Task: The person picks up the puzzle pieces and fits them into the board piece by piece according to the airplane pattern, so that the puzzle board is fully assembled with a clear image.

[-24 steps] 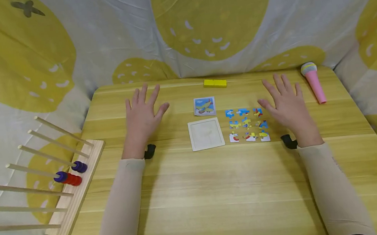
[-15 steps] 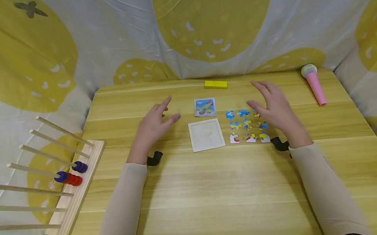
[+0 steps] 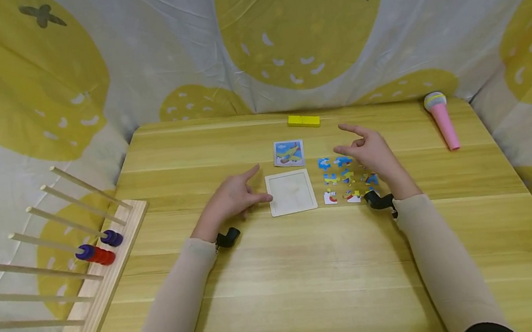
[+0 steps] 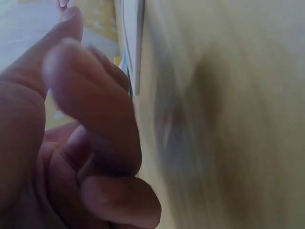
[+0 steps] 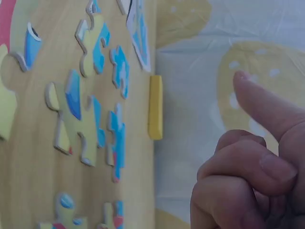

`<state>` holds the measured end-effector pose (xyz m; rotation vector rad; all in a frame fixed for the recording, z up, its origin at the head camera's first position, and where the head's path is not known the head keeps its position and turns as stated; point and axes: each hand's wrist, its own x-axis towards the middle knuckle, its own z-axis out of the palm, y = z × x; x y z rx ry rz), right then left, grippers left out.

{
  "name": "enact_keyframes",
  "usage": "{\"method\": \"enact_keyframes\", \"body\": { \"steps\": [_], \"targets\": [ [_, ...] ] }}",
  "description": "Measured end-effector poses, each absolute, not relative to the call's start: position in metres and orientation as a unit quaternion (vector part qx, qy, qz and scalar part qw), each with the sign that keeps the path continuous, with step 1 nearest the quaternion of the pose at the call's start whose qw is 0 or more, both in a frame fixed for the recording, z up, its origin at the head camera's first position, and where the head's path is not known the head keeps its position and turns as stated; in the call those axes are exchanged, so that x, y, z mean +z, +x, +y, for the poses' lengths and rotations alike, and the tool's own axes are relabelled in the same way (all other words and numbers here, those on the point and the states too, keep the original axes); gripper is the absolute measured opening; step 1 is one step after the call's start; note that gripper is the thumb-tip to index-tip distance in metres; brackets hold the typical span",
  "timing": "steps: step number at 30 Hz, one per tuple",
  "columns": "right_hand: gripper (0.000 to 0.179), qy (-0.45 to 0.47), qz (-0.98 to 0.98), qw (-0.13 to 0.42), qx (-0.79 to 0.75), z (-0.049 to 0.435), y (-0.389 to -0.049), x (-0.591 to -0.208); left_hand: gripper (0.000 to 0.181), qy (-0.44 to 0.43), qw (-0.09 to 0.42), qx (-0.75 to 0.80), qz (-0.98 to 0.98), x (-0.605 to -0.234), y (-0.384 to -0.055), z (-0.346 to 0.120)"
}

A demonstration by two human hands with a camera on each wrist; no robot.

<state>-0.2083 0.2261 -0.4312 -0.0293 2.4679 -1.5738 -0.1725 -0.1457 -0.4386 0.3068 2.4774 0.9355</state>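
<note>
My left hand is beside the pale square puzzle tray, its thumb tip overlapping the tray's left edge in the head view. Its thumb and index finger are spread, the other fingers bent with nothing in them. Over the right side of the loose jigsaw pieces hovers my right hand, index finger and thumb apart, remaining fingers folded and holding nothing. Those pieces lie in rows right of the tray, some hidden under this hand. Behind the tray lies a picture card with a yellow airplane.
A yellow block lies near the table's back edge. At the back right is a pink toy microphone. A wooden peg rack with red and purple rings stands at the left. Patterned cloth hangs around the table.
Both hands have moved inward from a flat, spread-finger pose. The left came right and nearer to the tray; the right came left over the pieces. Their outer fingers have bent.
</note>
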Motion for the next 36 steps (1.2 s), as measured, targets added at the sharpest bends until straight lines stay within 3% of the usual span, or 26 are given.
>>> {"method": "enact_keyframes", "body": {
  "steps": [4,13,36],
  "targets": [
    [0.071,0.003,0.841,0.125,-0.526,0.223,-0.211,-0.440,0.108,0.097,0.264,0.355,0.892,-0.441,-0.167,-0.143],
    [0.060,0.006,0.879,0.168,-0.446,0.210,-0.211,-0.454,0.109,0.126,0.269,0.293,0.909,-0.445,-0.165,-0.139],
    [0.041,-0.004,0.919,0.142,-0.369,0.204,-0.211,-0.466,0.107,0.125,0.271,0.292,0.909,-0.448,-0.166,-0.140]
  ]
}}
